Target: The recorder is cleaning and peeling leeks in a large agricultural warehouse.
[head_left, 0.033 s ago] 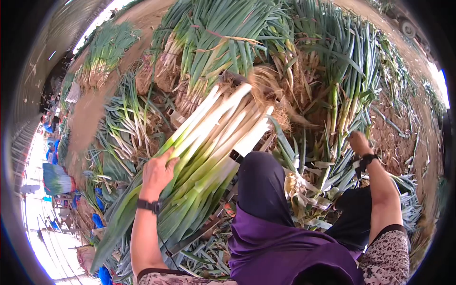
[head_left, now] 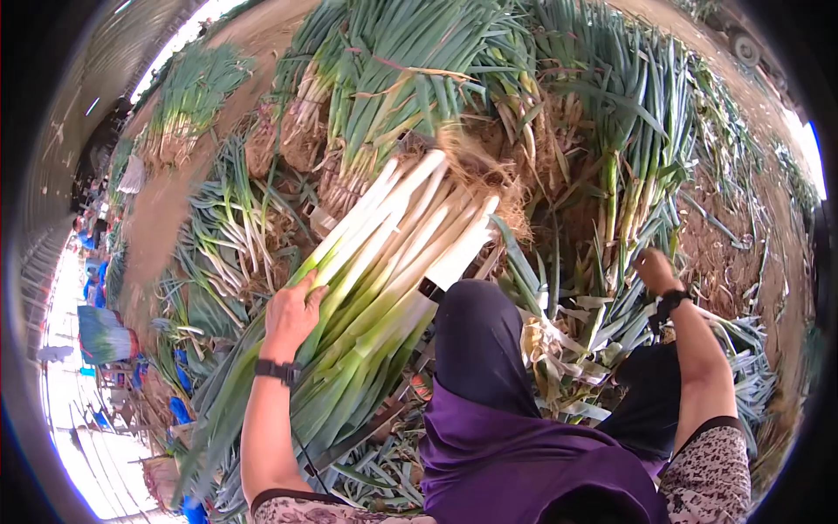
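I'm apparently steadying leeks (head_left: 400,249) under my parted left hand (head_left: 292,319), my right hand (head_left: 656,272) curling around nothing I can tell, lifting likely needing both.

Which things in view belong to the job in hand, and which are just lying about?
Job in hand:
Left hand, laid on long white-and-green leeks
Right hand, curled; grip unclear

Just lying about:
Dark-green bundled leeks, top centre
Pale, dry, papery leaves, lower right of centre

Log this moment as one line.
left hand: touching pale-stemmed leeks | right hand: curled, contents unclear | beyond leeks: green-leaved bundle
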A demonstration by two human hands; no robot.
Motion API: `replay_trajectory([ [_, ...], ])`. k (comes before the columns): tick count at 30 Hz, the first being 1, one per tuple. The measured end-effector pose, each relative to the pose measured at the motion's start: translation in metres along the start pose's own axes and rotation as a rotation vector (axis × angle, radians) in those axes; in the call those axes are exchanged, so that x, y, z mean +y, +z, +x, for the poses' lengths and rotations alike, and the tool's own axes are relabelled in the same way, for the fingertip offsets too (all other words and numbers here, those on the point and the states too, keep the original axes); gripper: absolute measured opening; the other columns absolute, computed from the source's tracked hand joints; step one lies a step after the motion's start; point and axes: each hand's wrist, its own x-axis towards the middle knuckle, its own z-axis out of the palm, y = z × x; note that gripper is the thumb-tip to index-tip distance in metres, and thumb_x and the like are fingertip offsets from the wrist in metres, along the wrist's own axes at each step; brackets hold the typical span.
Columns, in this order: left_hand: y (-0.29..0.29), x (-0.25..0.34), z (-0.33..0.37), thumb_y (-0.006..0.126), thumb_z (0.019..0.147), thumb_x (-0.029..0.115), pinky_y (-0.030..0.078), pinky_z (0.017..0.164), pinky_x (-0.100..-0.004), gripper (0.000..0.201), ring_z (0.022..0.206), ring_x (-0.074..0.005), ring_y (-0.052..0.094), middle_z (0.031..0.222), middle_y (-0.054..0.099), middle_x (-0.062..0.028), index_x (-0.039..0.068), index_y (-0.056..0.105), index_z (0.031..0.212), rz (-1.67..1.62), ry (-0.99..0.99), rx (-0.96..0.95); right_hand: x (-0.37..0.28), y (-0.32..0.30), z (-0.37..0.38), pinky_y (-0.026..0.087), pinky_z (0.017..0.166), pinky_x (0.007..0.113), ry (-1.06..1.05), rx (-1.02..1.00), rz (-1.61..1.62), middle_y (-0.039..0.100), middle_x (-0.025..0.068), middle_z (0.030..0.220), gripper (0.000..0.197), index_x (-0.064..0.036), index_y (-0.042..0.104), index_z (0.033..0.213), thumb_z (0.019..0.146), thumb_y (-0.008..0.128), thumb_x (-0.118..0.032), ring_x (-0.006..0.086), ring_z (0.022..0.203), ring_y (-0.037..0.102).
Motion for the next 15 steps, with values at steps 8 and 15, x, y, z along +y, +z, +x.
replay_trajectory([
  [8, 0.066, 0.017, 0.035, 0.057, 0.09, 0.031, 0.051, 0.07, -0.0432, 0.037, 0.083, -0.0337, 0.063, 0.087, 0.065, -0.016, 0.008, 0.06, 0.119, 0.362, -0.158, -0.245, -0.015, 0.064, -0.11, 0.052, 0.073, 0.043, -0.193, -0.555, -0.124, 0.067, 0.0175, 0.085, 0.024, -0.0058, 0.069, 0.085, 0.08, 0.057, -0.026, 0.0337, 0.083, 0.065],
  [15, 0.096, -0.032, 0.039, 0.06, 0.08, -0.002, 0.045, 0.079, -0.0399, 0.03, 0.087, -0.0346, 0.054, 0.092, 0.054, -0.0172, -0.001, 0.065, 0.109, -0.051, 0.073, 0.05, -0.063, 0.111, -0.101, 0.049, 0.061, 0.046, -0.185, -0.417, 0.08, 0.063, 0.0156, 0.071, 0.021, -0.0085, 0.062, 0.078, 0.08, 0.058, -0.029, 0.0366, 0.071, 0.062],
])
